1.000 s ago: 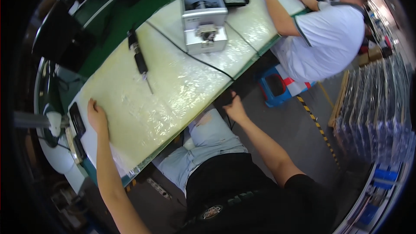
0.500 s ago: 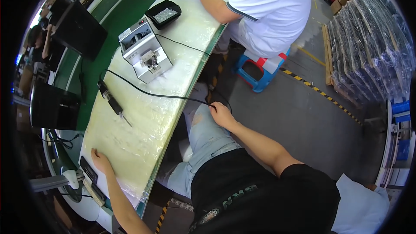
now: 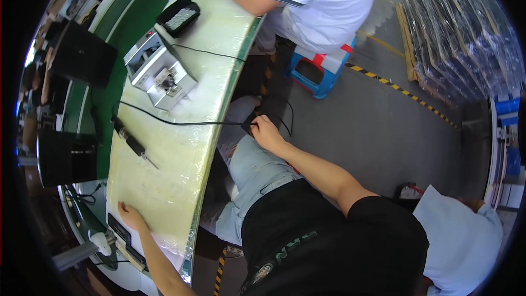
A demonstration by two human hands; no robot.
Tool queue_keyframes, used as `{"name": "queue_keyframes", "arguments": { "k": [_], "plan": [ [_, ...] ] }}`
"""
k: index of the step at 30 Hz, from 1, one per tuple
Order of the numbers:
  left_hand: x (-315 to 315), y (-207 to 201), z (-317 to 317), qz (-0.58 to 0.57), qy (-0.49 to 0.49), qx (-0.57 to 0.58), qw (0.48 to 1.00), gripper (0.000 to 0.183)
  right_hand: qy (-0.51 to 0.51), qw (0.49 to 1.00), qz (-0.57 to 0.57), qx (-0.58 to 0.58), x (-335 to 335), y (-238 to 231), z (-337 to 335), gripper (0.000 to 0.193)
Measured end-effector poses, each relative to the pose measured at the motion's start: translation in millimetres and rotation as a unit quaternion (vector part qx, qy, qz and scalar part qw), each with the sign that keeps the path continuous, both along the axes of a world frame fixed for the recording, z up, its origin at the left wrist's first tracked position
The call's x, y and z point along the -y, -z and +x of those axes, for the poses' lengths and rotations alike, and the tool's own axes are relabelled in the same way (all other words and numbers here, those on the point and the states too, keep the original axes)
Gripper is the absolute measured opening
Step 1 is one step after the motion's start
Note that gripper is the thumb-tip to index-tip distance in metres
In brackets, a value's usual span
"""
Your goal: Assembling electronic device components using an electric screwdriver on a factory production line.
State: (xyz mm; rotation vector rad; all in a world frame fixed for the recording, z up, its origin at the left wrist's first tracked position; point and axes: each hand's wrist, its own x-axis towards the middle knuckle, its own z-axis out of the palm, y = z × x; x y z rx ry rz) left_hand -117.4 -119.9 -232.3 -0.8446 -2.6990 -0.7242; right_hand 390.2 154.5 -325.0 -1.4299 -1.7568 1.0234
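Note:
My right hand [image 3: 267,132] is closed around a black cable [image 3: 203,124] just off the table's edge, above my knee. A dark, thicker piece shows beside its fingers; I cannot make out what it is. The cable runs over the tabletop to a black electric screwdriver [image 3: 129,140], which lies with its thin metal bit pointing toward me. My left hand [image 3: 131,217] rests on the table at the near left, holding nothing, fingers loosely apart. Next to it lies a flat black device [image 3: 119,228]. Beyond the screwdriver stands a silver screw feeder [image 3: 164,79].
A black tray [image 3: 176,30] of small screws sits behind the feeder. At the table's far end a person in a white shirt [image 3: 323,0] sits on a blue and red stool [image 3: 312,74]. Wrapped stacked panels [image 3: 460,38] stand at the right. Another person [image 3: 460,235] is behind at lower right.
The view has shifted, moving table things left in the picture. My right hand has come closer to the table edge, still gripping the cable. My left hand stays on the table.

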Motion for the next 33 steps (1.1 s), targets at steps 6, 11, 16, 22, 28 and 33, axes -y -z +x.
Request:
{"name": "queue_keyframes", "arguments": {
  "k": [6, 11, 16, 22, 28, 33],
  "plan": [
    [1.6, 3.2, -6.8, -0.020, -0.004, -0.010, 1.000, 0.039, 0.006, 0.998, 0.064, 0.024, 2.0, -1.8, 14.1, 0.014],
    [4.1, -0.5, 0.0, -0.041, -0.014, -0.011, 0.999, 0.039, 0.069, 0.955, 0.286, 0.033, -52.5, -16.8, 43.6, 0.015],
    [-2.2, -1.8, 5.8, -0.020, -0.013, -0.009, 1.000, 0.038, 0.092, 0.969, 0.230, 0.013, -94.8, -32.3, 45.9, 0.013],
    [-4.1, -11.1, 17.6, -0.001, -0.021, -0.020, 1.000, 0.036, 0.043, 0.988, 0.149, 0.018, -72.2, 8.2, 24.3, 0.049],
    [-17.6, -22.9, 39.7, 0.039, -0.049, -0.027, 0.998, 0.035, 0.011, 1.000, 0.016, 0.018, 14.7, 16.5, 2.5, 0.030],
    [-12.7, -23.7, 41.0, 0.035, -0.036, -0.047, 0.998, 0.035, -0.210, 0.959, 0.180, -0.070, 52.2, -70.2, -21.0, 0.011]
  ]
}}
